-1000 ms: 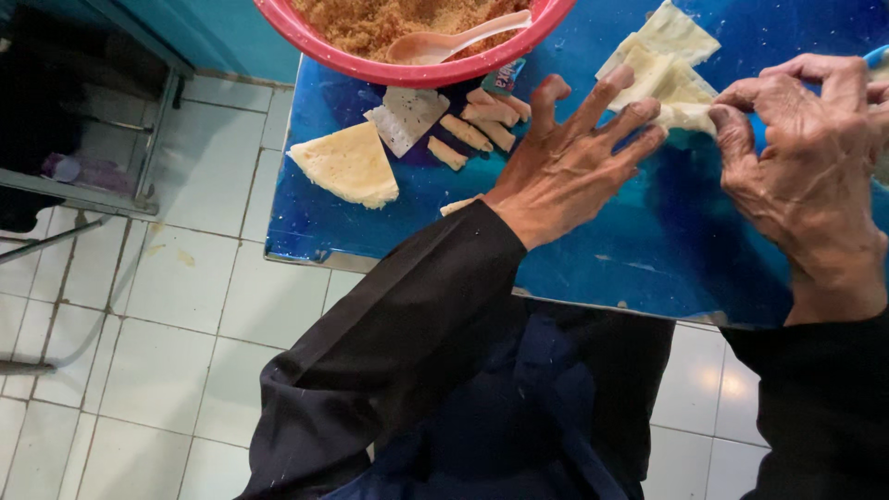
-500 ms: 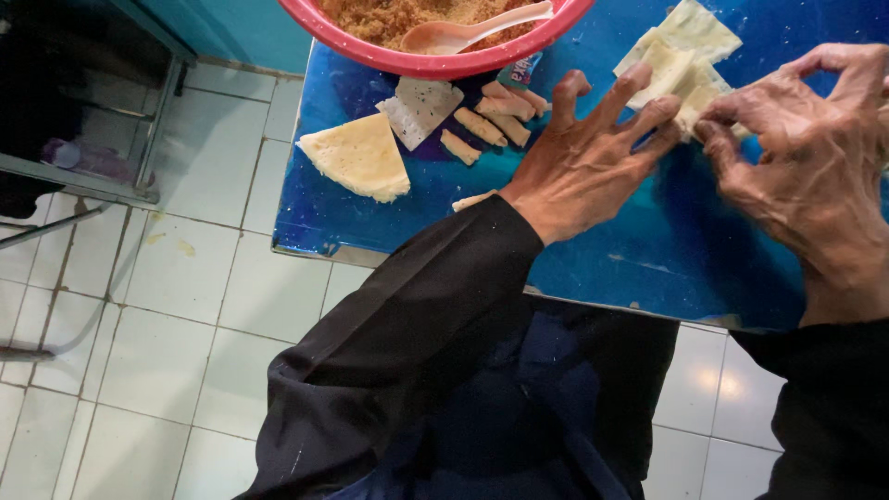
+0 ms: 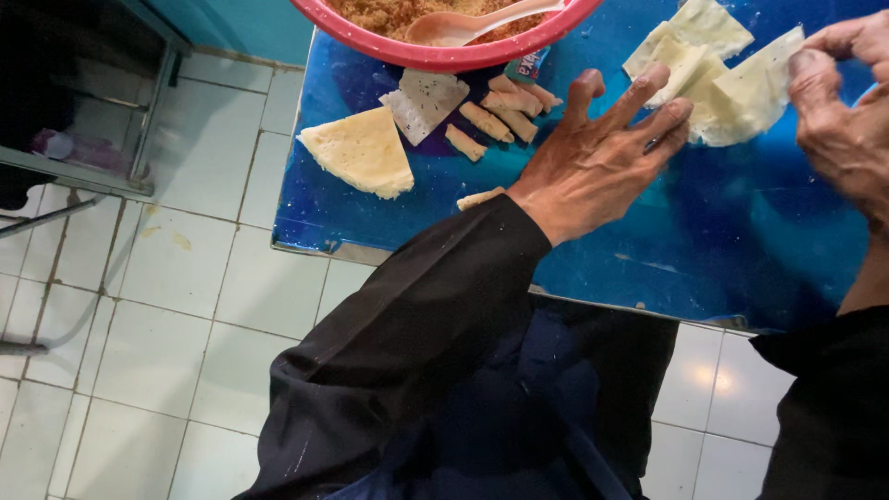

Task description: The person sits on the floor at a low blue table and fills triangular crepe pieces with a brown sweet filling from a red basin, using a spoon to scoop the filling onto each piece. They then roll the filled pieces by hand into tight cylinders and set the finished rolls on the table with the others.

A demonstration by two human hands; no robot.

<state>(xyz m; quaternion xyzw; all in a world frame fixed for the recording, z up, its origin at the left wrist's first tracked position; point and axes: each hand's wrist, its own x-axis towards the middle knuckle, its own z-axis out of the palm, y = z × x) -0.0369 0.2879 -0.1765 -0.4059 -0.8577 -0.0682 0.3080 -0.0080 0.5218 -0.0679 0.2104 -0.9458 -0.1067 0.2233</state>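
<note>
Two stacks of pastry flank your hands: a folded wedge stack (image 3: 359, 150) lies far left on the blue table (image 3: 741, 231), near small rolled pieces (image 3: 500, 116). Your left hand (image 3: 597, 162) rests flat, fingers spread, fingertips touching the loose wrapper sheets (image 3: 690, 46). Your right hand (image 3: 847, 120) pinches one wrapper (image 3: 755, 93) by its edge.
</note>
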